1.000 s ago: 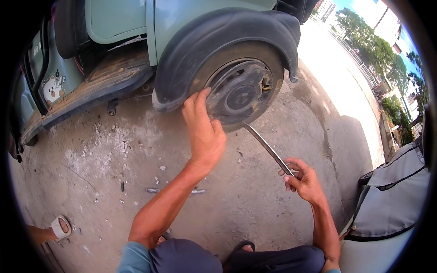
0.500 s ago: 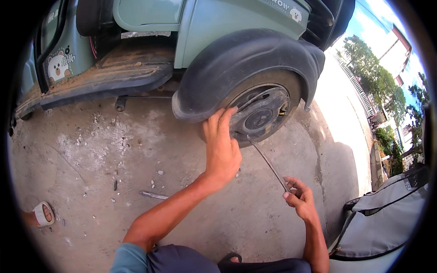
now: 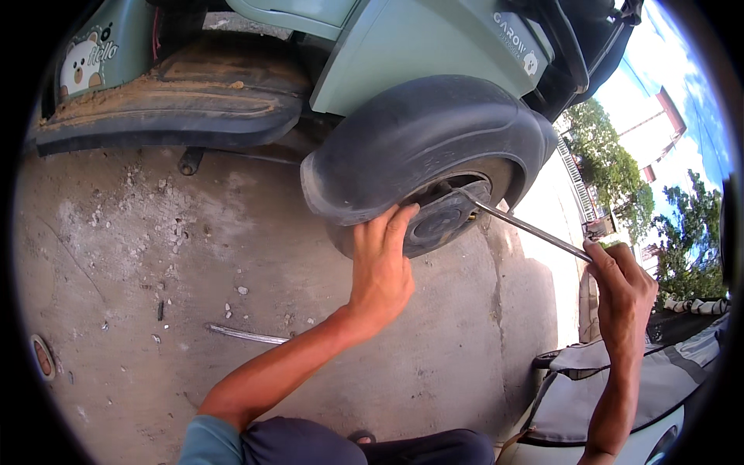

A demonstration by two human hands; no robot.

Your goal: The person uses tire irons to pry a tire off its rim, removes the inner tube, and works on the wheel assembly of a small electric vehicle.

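Note:
My right hand grips the near end of a long, thin metal pry bar. The bar's far tip meets the upper right edge of a round black wheel cover. At the cover's lower left edge, the fingers of my left hand hold on, with their tips partly hidden behind it. The cover sits in the wheel, seemingly tilted out of it, under a dusty black fender of a pale green vehicle.
Another metal bar lies on the concrete ground, with scattered white crumbs left of it. A sandalled foot shows at the left. A grey-covered vehicle stands at the lower right. A dusty footboard juts out at the upper left.
My right hand has risen to the right, and the pry bar's tip has shifted from the cover's lower edge to its upper right edge. My left hand stays at the cover. The view has shifted.

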